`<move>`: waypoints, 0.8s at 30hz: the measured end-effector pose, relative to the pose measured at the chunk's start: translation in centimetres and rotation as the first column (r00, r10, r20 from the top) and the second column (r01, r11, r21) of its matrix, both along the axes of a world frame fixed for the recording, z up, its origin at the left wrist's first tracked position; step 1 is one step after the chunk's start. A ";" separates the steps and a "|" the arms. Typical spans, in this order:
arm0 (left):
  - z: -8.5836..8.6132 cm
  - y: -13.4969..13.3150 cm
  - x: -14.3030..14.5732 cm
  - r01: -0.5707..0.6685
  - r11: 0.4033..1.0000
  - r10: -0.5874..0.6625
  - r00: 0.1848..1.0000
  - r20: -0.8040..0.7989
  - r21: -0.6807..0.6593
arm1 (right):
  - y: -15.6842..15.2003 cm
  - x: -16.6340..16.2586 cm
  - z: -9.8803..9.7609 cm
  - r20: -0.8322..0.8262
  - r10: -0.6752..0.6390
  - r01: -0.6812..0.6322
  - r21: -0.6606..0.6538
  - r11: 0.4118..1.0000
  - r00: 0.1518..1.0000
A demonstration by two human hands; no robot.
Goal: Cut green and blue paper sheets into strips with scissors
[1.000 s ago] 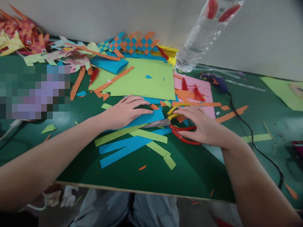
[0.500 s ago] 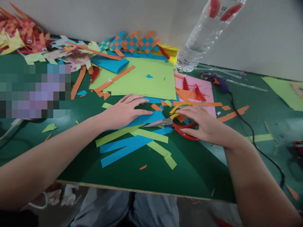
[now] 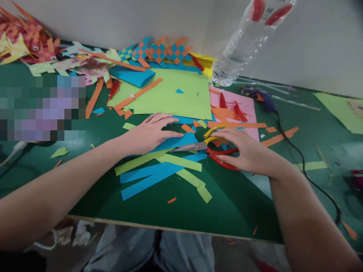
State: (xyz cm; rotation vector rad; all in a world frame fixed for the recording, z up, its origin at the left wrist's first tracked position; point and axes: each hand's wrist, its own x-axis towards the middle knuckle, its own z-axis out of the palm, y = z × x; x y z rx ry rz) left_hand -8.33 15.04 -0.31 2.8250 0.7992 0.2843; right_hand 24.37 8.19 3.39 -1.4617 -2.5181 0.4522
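Observation:
My left hand (image 3: 149, 133) lies flat with fingers stretched out, pressing on a blue sheet of paper (image 3: 178, 142) on the green table (image 3: 232, 204). My right hand (image 3: 244, 149) rests over the handles of scissors (image 3: 210, 147) that lie on the table, one pair with red handles and a yellow-handled pair beside it; its fingers curl over the handles. The steel blades point left toward my left hand. Blue and light-green paper strips (image 3: 159, 170) lie crossed just in front of both hands.
A large light-green sheet (image 3: 170, 94), a pink sheet (image 3: 241, 109) and orange strips lie behind the hands. Woven paper pieces (image 3: 159, 51) line the back wall. A clear plastic bottle (image 3: 241, 45) stands at the back right. A glue gun (image 3: 261, 98) with a black cord runs along the right.
My right hand has shifted slightly on the scissor handles and the view has drifted a little. My left hand stays flat on the blue paper.

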 end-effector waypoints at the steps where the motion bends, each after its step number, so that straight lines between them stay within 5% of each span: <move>1: 0.0 0.0 0.0 0.000 1.000 0.000 1.000 0.000 0.001 | 0.0 -0.2 0.0 -0.004 0.004 -0.004 0.006 1.000 1.000; 24: 0.3 -0.7 0.8 -0.020 0.998 0.019 1.000 0.023 0.054 | -0.4 -1.5 0.1 -0.023 0.020 -0.020 0.015 1.000 1.000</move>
